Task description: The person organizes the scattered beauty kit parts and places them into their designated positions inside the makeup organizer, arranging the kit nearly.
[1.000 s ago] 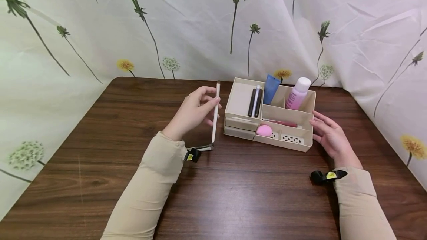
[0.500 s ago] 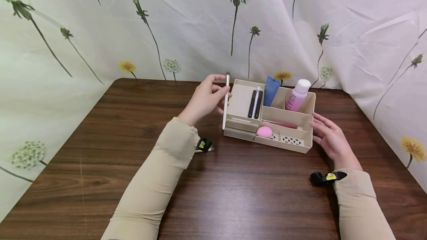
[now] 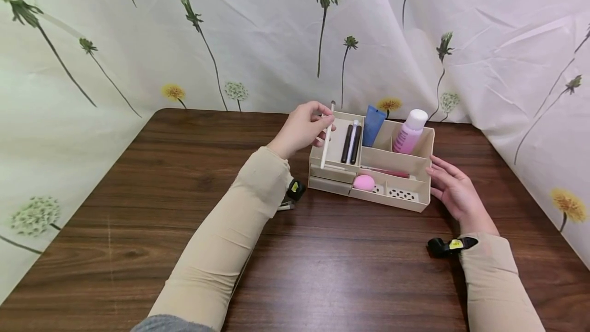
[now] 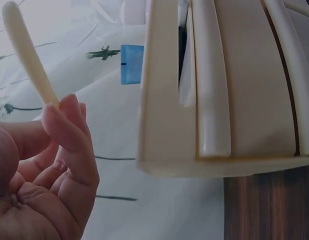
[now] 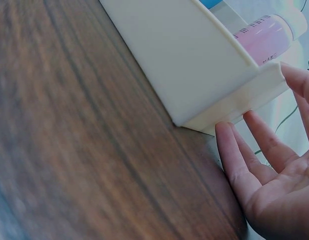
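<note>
My left hand (image 3: 304, 128) pinches a slim makeup brush (image 3: 327, 145) with a white handle and a dark tip. The brush is tilted over the left tray of a cream desktop organizer (image 3: 389, 202). In the left wrist view, thumb and fingers meet on the white handle (image 4: 28, 52). My right hand (image 3: 456, 193) touches the organizer's right side with extended fingertips, seen against its wall in the right wrist view. Two black pens (image 3: 346, 144) and a lighter pen between them lie in the tray.
The organizer also holds a blue tube (image 3: 373, 126), a pink bottle (image 3: 408, 135) with white cap, a red stick (image 3: 392, 172) and a pink makeup sponge (image 3: 364, 183). Another brush (image 3: 286, 206) lies on the wooden table (image 3: 341, 270), partly hidden by my left wrist. Flowered cloth hangs behind.
My left hand has lifted the brush away from the one on the table and carried it right, over the organizer's left tray. The right hand has stayed at the organizer's side.
</note>
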`<state>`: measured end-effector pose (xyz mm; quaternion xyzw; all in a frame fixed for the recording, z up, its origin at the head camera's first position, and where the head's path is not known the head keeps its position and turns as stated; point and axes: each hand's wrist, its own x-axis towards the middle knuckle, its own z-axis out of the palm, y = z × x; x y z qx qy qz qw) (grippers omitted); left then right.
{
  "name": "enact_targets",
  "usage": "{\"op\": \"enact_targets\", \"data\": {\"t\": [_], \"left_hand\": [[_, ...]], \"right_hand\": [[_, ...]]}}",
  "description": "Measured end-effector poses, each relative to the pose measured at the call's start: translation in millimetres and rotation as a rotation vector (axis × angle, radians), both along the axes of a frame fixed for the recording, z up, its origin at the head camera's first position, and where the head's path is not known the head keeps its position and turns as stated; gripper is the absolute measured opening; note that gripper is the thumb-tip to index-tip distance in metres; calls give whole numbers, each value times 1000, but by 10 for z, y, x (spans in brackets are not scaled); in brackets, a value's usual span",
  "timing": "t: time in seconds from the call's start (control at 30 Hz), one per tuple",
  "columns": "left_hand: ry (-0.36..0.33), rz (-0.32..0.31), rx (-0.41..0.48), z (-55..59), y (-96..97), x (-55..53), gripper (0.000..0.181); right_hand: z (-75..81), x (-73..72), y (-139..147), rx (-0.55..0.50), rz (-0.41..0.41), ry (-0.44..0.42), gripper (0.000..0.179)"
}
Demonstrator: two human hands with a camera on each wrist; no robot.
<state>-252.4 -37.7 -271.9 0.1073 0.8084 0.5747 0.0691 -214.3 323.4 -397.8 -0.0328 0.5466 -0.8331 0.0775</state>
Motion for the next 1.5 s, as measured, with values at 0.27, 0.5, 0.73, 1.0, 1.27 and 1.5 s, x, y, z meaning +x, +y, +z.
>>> {"op": "enact_targets", "data": {"t": [0.27, 0.5, 0.73, 1.0, 1.27, 1.5], "left_hand": [[-55, -20, -38, -37, 101, -101, 29], [-35, -22, -99, -57, 189, -164, 40], [8, -17, -181, -71, 252, -204, 40], [43, -27, -274, -130, 290, -218, 39], [65, -37, -315, -171, 299, -210, 35], [72, -27, -315, -194, 314, -217, 34]], "right_hand": [[-8, -9, 3, 3, -1, 1, 34], [-10, -5, 3, 5, 2, 12, 35], [-8, -4, -5, 6, -2, 7, 35], [5, -3, -6, 4, -8, 2, 34], [6, -9, -4, 7, -11, -1, 34], [4, -7, -3, 14, -14, 1, 34]]}}
